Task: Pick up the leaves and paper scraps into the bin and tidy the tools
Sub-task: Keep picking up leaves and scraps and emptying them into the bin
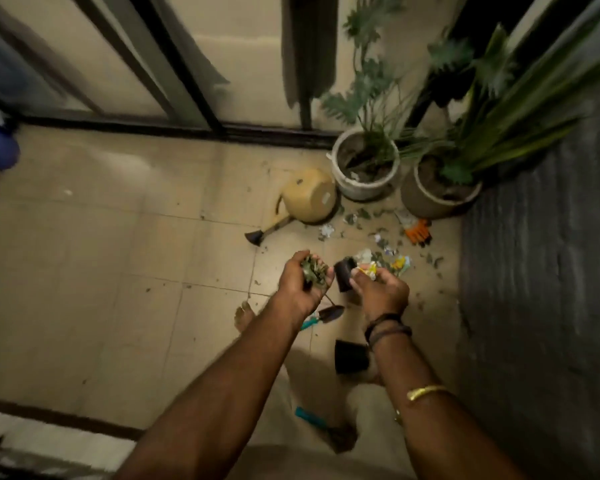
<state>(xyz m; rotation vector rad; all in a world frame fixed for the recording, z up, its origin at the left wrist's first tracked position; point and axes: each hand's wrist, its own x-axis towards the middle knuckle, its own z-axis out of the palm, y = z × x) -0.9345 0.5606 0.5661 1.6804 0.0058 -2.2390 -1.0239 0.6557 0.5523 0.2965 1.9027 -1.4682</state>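
The step in hand is the collecting of litter. The left hand (300,284) is curled around a bunch of dry green leaves (314,271), and the right hand (381,291) holds some yellow and white paper scraps (369,271) with bent fingers. So both hands are full, above the beige tiled floor (153,237).

More loose litter (378,240) lies on the tiles beyond the hands. I judge the next move is to carry both handfuls to the bin. No bin is clearly seen, so the person must first turn to find it.

The tools are not yet tidied. The small trowel with a turquoise handle (329,313) lies flat just below the left hand, its long axis diagonal — dark blade to the upper right, handle to the lower left. The beige plastic watering can (310,199) lies on its side, with the spout toward the lower left.
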